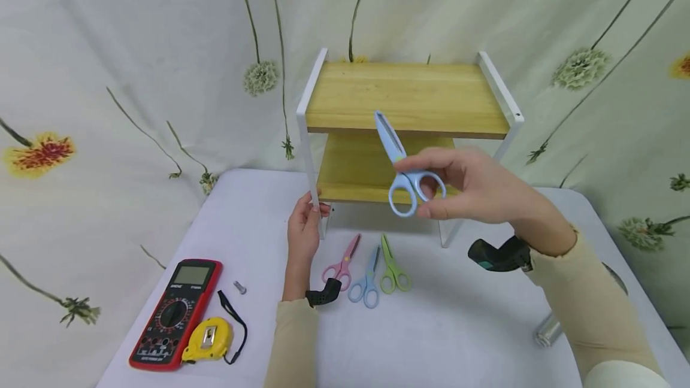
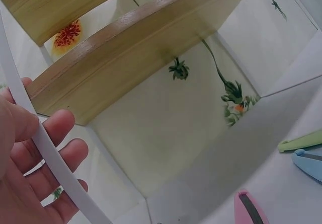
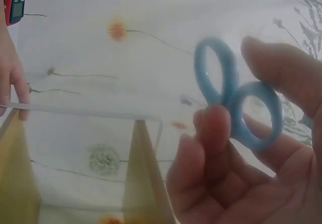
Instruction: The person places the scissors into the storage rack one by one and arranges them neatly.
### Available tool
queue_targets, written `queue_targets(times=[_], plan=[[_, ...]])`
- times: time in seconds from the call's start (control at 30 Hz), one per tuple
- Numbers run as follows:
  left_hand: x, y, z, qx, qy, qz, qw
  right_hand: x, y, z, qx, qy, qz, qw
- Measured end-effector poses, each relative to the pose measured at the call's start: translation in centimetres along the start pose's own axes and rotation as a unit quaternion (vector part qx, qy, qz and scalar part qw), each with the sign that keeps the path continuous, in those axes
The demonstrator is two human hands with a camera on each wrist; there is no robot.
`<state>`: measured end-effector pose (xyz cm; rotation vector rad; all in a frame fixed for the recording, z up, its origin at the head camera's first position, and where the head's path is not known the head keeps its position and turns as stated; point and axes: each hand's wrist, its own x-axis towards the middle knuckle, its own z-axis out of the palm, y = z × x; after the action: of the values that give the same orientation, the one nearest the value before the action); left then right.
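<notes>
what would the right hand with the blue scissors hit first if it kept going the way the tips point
Probably the front edge of the shelf's top board: the blue scissors in the right hand point up at it. Depth is unclear, so the tips may pass over it.

Head view: set high at the near edge of the table (image 1: 431,340), facing forward and down, taking in the whole top and the shelf rack (image 1: 406,91) at the far edge. Left wrist view: very close to the rack's front left leg (image 2: 45,143), looking up under its boards. Right wrist view: close, angled upward past the rack. All three share the rack.
</notes>
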<state>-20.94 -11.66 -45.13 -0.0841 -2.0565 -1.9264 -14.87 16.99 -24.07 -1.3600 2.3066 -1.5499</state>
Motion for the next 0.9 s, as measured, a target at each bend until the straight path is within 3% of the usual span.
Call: queue_targets(times=[0.1, 0.27, 0.5, 0.73, 0.9], plan=[[-0.3, -0.2, 0.0, -0.009, -0.002, 0.001, 1.0, 3.0, -1.2, -0.3, -0.047, 0.035, 0.043, 0.997], [-0.3, -0.1, 0.0, -0.012, -0.011, 0.006, 0.9998, 8.6, -1.7, -0.8, -0.15, 0.082, 0.109, 0.979], [-0.2, -0.4, -0.2, -0.005, 0.004, 0.013, 0.9999, 14.9, 1.3, -0.3, -0.228, 0.062, 0.155, 0.959], [-0.3, -0.6, -0.1, -0.012, -0.004, 0.003, 0.9999, 16.4, 3.1, 0.8, -0.345, 0.047, 0.14, 0.927], [-0.2, -0.7, -0.1, -0.008, -0.006, 0.004, 0.9999, 15.9, 2.8, 1.1, -0.38, 0.059, 0.143, 0.912]])
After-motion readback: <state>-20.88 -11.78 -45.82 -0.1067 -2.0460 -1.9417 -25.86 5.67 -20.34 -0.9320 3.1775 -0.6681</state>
